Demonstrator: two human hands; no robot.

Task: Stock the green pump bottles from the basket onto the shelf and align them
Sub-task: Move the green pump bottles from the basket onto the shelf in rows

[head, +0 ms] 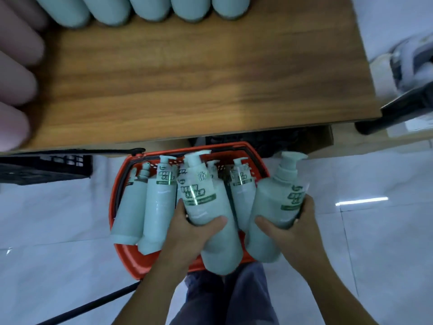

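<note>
Two green pump bottles are held above the red basket: one clamped in the left hand, one in the right hand. Bottles at the shelf's far edge are cut off; blurred fingers block its left edge.

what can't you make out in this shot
Head view only:
- Shelf bottles: tops and labels cut off by the top edge.
- Basket floor: hidden by bottles lying in it, so the count is unclear.
- Label text on the bottle in the left hand: blurred.
- Pink blur at left: unidentifiable.
</note>
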